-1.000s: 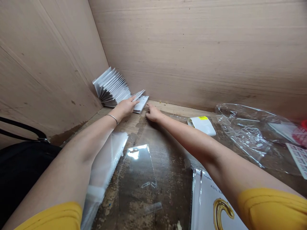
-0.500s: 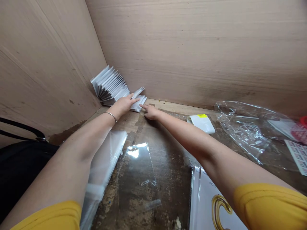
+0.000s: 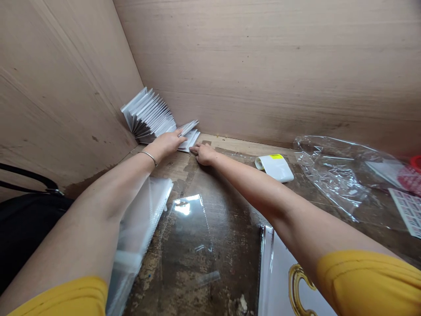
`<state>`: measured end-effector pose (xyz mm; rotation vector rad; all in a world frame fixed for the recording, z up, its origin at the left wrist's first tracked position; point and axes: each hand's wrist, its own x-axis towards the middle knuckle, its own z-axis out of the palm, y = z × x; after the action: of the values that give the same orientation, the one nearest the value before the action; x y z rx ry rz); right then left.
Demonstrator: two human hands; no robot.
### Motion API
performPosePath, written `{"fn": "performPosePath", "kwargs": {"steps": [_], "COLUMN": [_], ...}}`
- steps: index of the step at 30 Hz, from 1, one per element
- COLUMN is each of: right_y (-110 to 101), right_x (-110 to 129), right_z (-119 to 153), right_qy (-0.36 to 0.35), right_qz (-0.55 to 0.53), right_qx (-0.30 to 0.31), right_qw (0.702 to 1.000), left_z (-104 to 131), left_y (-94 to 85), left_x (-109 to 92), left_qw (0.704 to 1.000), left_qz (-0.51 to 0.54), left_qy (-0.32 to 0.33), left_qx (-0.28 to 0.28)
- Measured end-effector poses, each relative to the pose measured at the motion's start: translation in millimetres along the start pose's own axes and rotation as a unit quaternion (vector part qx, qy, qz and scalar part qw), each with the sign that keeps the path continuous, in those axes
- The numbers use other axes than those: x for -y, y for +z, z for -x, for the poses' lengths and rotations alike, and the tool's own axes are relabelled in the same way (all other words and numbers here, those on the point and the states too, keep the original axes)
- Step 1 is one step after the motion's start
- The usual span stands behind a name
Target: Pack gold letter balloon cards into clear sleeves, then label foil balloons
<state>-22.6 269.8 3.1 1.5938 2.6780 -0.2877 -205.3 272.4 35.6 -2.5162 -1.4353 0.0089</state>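
A row of thin white flat packets (image 3: 153, 112) leans fanned out in the corner where two wooden walls meet. My left hand (image 3: 168, 143) is closed at the row's right end, with thumb and fingers around a few tilted packets (image 3: 188, 127). Below those, more white packets (image 3: 191, 141) lie flatter on the table. At their near right corner, my right hand (image 3: 204, 154) has its fingers drawn together, the fingertips on the packets' edge. Exactly how many packets either hand grips is hidden.
Clear plastic sleeves (image 3: 144, 228) lie under my left forearm, beside a single clear sleeve (image 3: 187, 237). A rolled white label strip (image 3: 276, 167), crumpled clear plastic (image 3: 338, 180) and a printed sheet (image 3: 406, 210) lie right. A foil balloon packet (image 3: 279, 272) is nearest me; a black bag (image 3: 29, 232) sits left.
My right hand's pointing finger has drawn in from above the flat packets to their near corner. My left hand stays at the tilted packets. The view has shifted slightly.
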Motion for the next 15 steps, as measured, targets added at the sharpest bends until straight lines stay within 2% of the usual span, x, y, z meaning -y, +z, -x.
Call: {"fn": "performPosePath", "kwargs": {"steps": [4,9,13,15], "right_y": [1.7,2.6,5.2,7.0], "right_x": [-1.0,0.0,6.6,11.5], "right_z": [-2.4,-1.9,1.4,-0.3], "right_qy": [-0.005,-0.007,0.019,0.010], "right_qz": [0.000,-0.009,-0.021,-0.026], "right_qx": [-0.003,-0.016,-0.057,-0.079], "right_qw": [1.000,1.000,0.998,0.996], "left_z": [0.6,-3.0,-3.3,-3.1], "left_y": [1.3,8.7,14.5,17.0], "left_x": [-4.1,0.6,-0.5,-2.4], "left_qw": [1.000,1.000,0.998,0.998], "left_qz": [0.002,0.007,0.035,0.042], "left_qy": [0.010,-0.005,-0.040,-0.044], "left_qx": [-0.002,-0.007,-0.021,-0.022]}}
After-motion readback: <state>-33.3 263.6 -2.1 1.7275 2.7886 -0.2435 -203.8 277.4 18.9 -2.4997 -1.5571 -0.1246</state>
